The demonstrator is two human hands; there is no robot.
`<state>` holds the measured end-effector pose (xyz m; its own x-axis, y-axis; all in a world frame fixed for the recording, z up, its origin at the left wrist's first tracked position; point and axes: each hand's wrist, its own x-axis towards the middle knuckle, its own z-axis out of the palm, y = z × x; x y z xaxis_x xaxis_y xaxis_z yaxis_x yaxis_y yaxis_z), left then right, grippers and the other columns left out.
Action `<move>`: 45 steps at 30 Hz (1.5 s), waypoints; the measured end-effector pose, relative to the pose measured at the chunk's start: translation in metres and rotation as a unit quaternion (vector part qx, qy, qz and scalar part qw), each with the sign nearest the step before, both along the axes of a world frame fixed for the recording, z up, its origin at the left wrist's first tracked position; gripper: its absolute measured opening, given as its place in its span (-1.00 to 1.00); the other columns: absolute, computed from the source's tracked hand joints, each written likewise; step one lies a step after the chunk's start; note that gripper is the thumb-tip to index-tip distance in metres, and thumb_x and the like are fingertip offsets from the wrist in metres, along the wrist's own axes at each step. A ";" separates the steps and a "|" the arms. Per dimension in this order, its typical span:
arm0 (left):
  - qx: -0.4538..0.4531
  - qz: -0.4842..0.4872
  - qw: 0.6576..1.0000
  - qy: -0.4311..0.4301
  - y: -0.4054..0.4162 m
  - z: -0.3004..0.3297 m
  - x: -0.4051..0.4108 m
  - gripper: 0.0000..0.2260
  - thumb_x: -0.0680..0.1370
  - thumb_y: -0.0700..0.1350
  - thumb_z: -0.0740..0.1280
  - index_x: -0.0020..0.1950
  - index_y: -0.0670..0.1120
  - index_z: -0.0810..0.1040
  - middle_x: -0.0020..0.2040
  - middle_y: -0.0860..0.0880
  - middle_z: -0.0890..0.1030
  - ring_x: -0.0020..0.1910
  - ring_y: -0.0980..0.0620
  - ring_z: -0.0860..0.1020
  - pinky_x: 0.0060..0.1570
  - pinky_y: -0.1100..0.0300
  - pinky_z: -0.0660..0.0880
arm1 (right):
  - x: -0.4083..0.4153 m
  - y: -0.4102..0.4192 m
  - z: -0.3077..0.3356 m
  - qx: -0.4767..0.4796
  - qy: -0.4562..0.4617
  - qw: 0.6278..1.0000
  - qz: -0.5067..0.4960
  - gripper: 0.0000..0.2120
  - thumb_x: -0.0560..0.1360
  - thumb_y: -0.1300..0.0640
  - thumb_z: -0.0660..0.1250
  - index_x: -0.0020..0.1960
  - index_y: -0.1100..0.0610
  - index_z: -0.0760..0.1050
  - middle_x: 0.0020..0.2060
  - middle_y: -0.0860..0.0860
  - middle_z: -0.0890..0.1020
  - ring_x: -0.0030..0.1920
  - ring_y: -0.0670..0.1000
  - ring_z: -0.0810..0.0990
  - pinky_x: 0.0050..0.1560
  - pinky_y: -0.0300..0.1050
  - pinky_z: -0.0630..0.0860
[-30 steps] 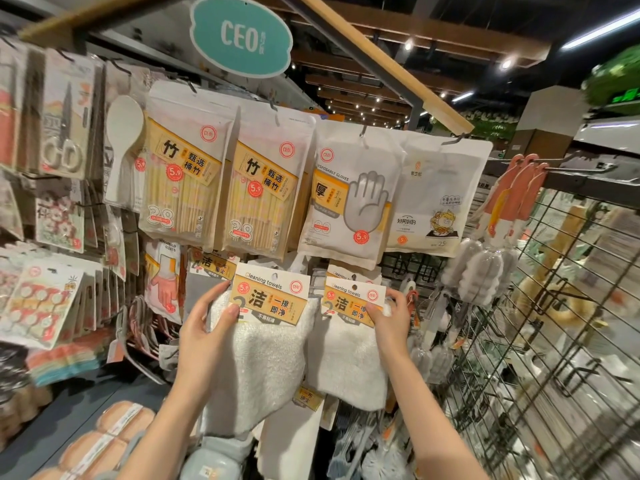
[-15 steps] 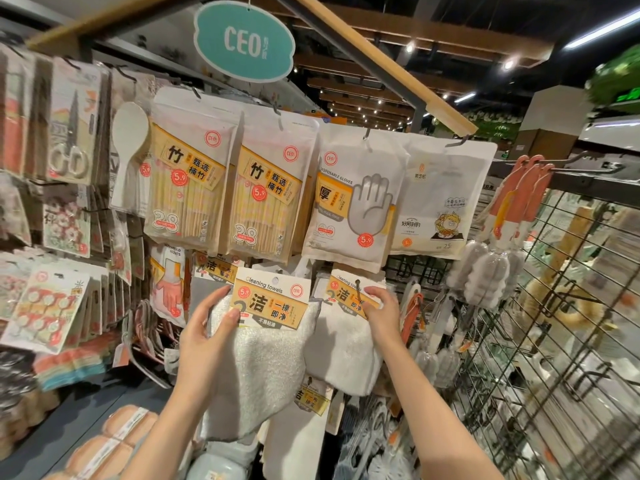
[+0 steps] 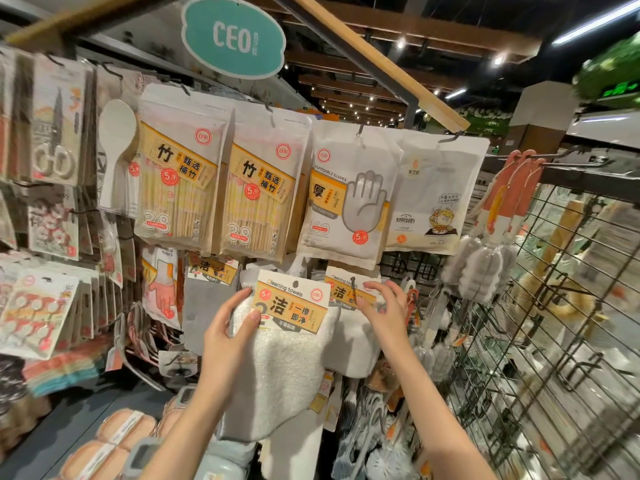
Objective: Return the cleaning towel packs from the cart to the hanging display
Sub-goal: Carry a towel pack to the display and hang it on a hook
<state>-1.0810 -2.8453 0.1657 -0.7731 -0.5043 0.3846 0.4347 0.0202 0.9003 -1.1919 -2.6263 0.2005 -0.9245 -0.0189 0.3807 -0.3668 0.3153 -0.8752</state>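
A cleaning towel pack (image 3: 291, 344), white cloth under a yellow and white card, is held up in front of the lower row of the hanging display. My left hand (image 3: 227, 329) grips its left edge, thumb on the front. To its right a second cleaning towel pack (image 3: 348, 341) hangs with a dark hook (image 3: 353, 286) through its card. My right hand (image 3: 386, 308) hovers at that card with fingers spread and relaxed, holding nothing. Whether the fingertips touch the card is unclear.
Bamboo chopstick packs (image 3: 180, 181) and a disposable gloves pack (image 3: 346, 199) hang just above. A black wire grid (image 3: 540, 341) with bottle brushes (image 3: 485, 265) stands to the right. Sponges (image 3: 114, 441) lie on the low shelf at the left. Brushes crowd below the towels.
My right hand pushed the second pack onto the hook, then let go and opened. My left hand kept hold of the first pack, lifting it slightly.
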 end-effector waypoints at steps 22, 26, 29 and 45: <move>-0.155 -0.129 0.978 -0.053 0.055 0.002 -0.070 -0.72 0.54 -0.36 0.27 0.16 -0.10 0.60 0.14 0.10 0.59 0.18 0.19 0.49 0.09 0.53 0.33 | 0.006 0.018 -0.014 -0.024 -0.001 1.000 0.016 -0.73 0.44 0.40 0.34 0.03 0.09 0.55 0.15 0.04 0.51 0.20 -0.04 0.46 0.17 -0.17 0.46; -0.153 -0.141 0.975 -0.072 0.057 0.001 -0.081 -0.70 0.54 -0.37 0.26 0.20 -0.10 0.58 0.17 0.10 0.56 0.22 0.18 0.45 0.14 0.52 0.29 | -0.003 0.019 -0.017 -0.019 -0.006 1.000 0.004 -0.72 0.45 0.40 0.33 0.04 0.09 0.54 0.13 0.04 0.50 0.18 -0.05 0.45 0.05 -0.36 0.46; -0.153 -0.158 0.971 -0.091 0.059 -0.001 -0.087 -0.66 0.54 -0.38 0.24 0.25 -0.09 0.55 0.21 0.12 0.53 0.26 0.20 0.40 0.21 0.48 0.23 | -0.011 0.018 -0.021 -0.008 -0.008 1.000 -0.003 -0.71 0.45 0.41 0.31 0.04 0.08 0.54 0.13 0.05 0.49 0.17 -0.04 0.43 -0.09 -0.55 0.39; -0.233 -0.193 0.935 -0.187 0.062 -0.012 -0.129 -0.42 0.45 -0.26 0.41 0.42 0.06 0.35 0.39 -0.03 0.36 0.28 0.14 0.31 0.32 0.20 0.21 | -0.045 0.019 -0.037 0.087 -0.086 0.992 -0.033 -0.50 0.41 0.47 0.27 0.27 0.09 0.46 0.12 0.03 0.21 -0.13 -0.08 0.36 -0.06 -0.45 0.37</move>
